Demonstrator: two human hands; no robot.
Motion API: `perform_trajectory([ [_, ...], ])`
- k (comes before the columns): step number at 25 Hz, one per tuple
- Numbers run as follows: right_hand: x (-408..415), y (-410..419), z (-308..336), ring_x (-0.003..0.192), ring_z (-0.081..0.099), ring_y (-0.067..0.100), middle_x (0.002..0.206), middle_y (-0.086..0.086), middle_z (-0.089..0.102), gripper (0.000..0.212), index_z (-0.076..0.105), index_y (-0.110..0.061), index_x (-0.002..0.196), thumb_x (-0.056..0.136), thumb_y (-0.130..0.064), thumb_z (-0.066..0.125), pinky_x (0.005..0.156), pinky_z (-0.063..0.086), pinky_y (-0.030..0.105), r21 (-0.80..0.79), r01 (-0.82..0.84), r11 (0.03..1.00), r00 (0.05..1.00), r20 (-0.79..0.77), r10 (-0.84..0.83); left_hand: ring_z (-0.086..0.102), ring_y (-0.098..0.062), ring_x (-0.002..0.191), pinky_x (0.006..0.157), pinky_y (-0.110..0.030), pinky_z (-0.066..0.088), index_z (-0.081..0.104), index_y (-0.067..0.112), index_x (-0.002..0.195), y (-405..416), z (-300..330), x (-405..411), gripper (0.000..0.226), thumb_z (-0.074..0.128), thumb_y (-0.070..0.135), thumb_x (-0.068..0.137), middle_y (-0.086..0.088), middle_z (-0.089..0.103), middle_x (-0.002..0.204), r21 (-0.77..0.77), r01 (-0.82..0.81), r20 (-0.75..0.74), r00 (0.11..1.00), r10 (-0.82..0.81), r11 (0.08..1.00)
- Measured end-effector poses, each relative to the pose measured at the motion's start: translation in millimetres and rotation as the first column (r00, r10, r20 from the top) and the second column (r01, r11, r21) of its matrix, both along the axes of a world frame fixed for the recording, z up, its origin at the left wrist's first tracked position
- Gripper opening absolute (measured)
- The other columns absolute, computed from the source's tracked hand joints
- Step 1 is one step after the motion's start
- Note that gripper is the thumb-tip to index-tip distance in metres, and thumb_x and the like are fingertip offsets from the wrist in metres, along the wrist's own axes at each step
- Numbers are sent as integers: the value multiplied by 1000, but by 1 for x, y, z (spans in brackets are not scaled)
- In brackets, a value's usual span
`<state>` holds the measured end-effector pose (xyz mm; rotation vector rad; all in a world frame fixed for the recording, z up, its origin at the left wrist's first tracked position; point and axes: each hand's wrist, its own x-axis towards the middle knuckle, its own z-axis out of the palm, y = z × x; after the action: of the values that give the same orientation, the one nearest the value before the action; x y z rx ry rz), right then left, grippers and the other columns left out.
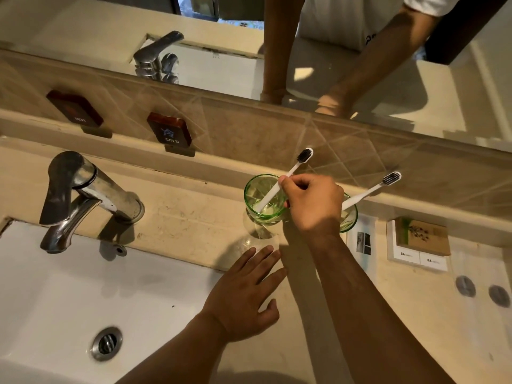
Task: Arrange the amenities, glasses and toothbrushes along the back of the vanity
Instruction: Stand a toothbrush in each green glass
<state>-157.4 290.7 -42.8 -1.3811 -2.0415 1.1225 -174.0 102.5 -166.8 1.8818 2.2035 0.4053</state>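
Note:
Two green-rimmed glasses stand near the back of the vanity. The left glass [263, 199] holds a white toothbrush [295, 167] with dark bristles, and my right hand [311, 202] pinches its handle just above the rim. The right glass [349, 217] is partly hidden behind my right hand; a second toothbrush [372, 189] leans out of it to the right. My left hand [245, 295] lies flat and open on the counter in front of the left glass. A white amenity packet [363, 239] and a brown box on white packets [421, 236] lie to the right.
A chrome faucet [80, 195] stands at the left over the white sink [55, 300] with its drain [106, 343]. HOT [76, 108] and COLD [169, 130] signs sit on the backsplash ledge. Two round metal caps [482, 291] lie at the right. A mirror [346, 51] spans the back.

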Motion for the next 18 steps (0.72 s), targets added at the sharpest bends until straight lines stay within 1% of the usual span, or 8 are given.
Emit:
perform_trajectory([
  [4,-3,4,0,61,68,20,57,0,70,31,78,-15,74,91,-38,67,70,57,36,20,-13,1000,997,76,11,18,-16,155,125,-43,23,50,27,146,0,0,0,59,51,42,89,-1,32,164,-2,-3,8,1000,3,1000],
  [9,-1,8,0,61,68,22,55,4,68,37,73,-13,63,89,-38,66,70,57,34,17,15,1000,989,150,-18,19,-16,155,125,-42,24,50,28,145,0,0,1,58,51,44,90,0,32,164,-5,-1,4,1000,1,1000],
  [11,1,9,0,58,68,20,53,3,68,39,71,-13,61,90,-38,65,66,56,29,7,24,1000,985,173,-25,21,-16,154,124,-42,26,51,28,145,0,0,0,57,52,43,89,0,33,163,-2,-2,7,1000,2,1000],
  [13,3,9,3,51,66,15,50,2,67,40,70,-13,60,91,-38,64,57,49,22,-9,20,1000,981,196,-18,22,-16,154,123,-42,27,51,28,144,0,0,0,57,52,44,89,0,34,163,-6,-3,4,1000,3,1000],
  [14,4,9,5,49,65,13,49,2,67,41,70,-13,60,92,-38,63,56,46,21,-13,11,1000,979,202,-8,21,-16,154,124,-42,26,51,28,145,0,0,0,58,52,44,89,0,34,163,-8,-3,0,1000,3,1000],
  [15,4,9,6,49,65,12,49,2,67,41,71,-13,60,92,-38,63,58,47,23,-12,0,1000,979,201,2,21,-16,154,124,-42,26,51,29,145,0,0,0,58,52,44,89,0,34,163,-12,-3,-4,1000,3,1000],
  [18,6,9,6,51,65,13,49,1,67,43,71,-14,60,93,-40,62,68,55,29,-16,-20,1000,982,185,23,19,-16,155,124,-42,24,49,30,146,0,0,0,58,51,46,90,1,31,164,-28,-6,-9,1000,6,1000],
])
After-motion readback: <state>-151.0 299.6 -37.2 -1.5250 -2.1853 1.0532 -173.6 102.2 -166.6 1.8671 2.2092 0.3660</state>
